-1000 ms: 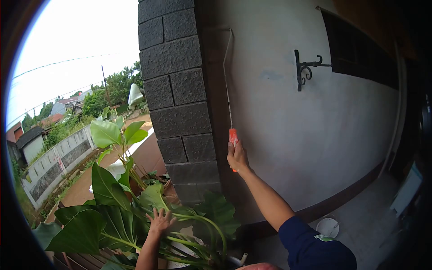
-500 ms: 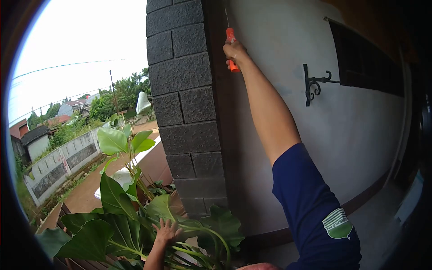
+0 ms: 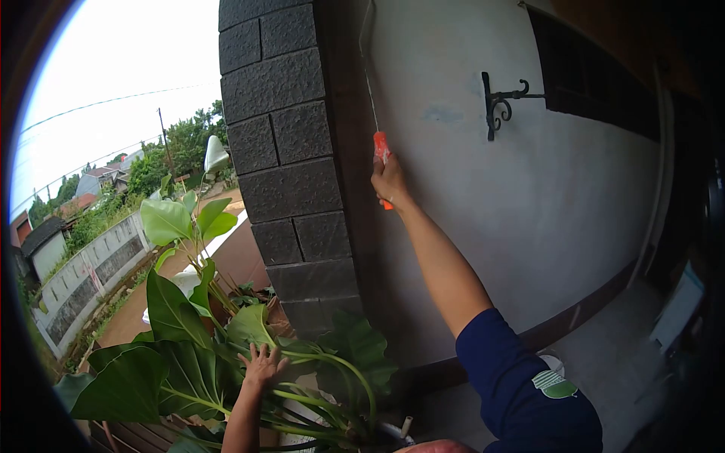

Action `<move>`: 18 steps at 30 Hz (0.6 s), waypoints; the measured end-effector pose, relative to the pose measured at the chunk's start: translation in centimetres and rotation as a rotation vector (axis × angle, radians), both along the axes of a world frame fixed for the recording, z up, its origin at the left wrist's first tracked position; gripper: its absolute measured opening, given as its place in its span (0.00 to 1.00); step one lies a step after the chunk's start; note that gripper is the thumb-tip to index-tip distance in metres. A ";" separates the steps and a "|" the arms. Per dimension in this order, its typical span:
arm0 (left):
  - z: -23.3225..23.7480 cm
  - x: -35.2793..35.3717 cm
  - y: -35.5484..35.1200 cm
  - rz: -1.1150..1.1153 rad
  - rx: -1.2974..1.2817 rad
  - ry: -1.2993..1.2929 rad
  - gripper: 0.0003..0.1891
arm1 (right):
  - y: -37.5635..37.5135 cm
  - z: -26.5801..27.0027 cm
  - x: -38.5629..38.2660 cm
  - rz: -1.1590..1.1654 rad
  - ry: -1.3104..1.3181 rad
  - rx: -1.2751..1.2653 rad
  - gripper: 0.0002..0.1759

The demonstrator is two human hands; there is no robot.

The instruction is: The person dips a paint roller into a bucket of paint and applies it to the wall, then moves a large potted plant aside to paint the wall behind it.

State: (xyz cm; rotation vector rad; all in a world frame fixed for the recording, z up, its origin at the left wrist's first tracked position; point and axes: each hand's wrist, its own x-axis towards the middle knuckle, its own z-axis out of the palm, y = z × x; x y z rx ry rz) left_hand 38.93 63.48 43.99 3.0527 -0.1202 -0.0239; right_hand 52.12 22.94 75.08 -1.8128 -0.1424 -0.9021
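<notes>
My right hand (image 3: 389, 180) is wrapped round the orange handle of a paint roller (image 3: 381, 143), held upright by the white wall (image 3: 453, 181). Its thin bent metal rod runs up out of the picture, so the roller head is hidden. Low in the view, my left hand (image 3: 264, 365) has its fingers spread against the stems and leaves of a large green plant (image 3: 177, 309). Nothing shows in its grasp.
A dark stone-block pillar (image 3: 291, 166) stands left of the wall. A black scrolled iron bracket (image 3: 495, 106) juts out on the right, near a dark hanging panel (image 3: 596, 75). Below my right arm is a white bucket (image 3: 553, 364). Outside runs a low boundary wall (image 3: 91, 279).
My right hand has come down along the wall with the paint roller, showing more of its rod. The view has shifted slightly, and a white bucket now shows. My left hand stays at the plant.
</notes>
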 end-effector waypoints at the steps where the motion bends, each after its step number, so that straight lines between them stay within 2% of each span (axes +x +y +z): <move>1: -0.1 0.0 0.0 -0.002 0.001 -0.003 0.35 | -0.2 -2.9 -0.1 -0.016 0.010 -0.009 0.20; 4: -0.2 -0.5 0.0 0.003 -0.003 -0.001 0.36 | -0.3 -12.5 -1.6 -0.042 0.045 -0.036 0.19; 7: 0.3 -0.6 -0.1 0.013 -0.003 -0.004 0.36 | -0.2 -19.5 -3.2 -0.031 0.063 -0.034 0.19; 10: -0.1 -0.4 0.1 0.011 -0.001 -0.019 0.37 | 0.7 -22.0 -4.5 -0.030 0.013 -0.021 0.19; 12: 0.0 -0.6 0.1 0.007 -0.010 -0.026 0.37 | 1.2 -21.8 -4.0 0.005 0.018 0.024 0.19; 14: -0.2 -0.4 0.2 0.014 -0.007 -0.022 0.37 | 1.5 -19.3 -2.3 -0.002 -0.001 0.017 0.19; 16: -0.3 -0.3 0.2 0.017 -0.005 -0.022 0.37 | 1.3 -14.7 -0.8 0.018 0.000 0.020 0.19; 18: -0.4 -0.2 0.2 0.022 -0.007 -0.028 0.38 | 1.2 -7.1 -1.7 0.054 0.034 0.038 0.19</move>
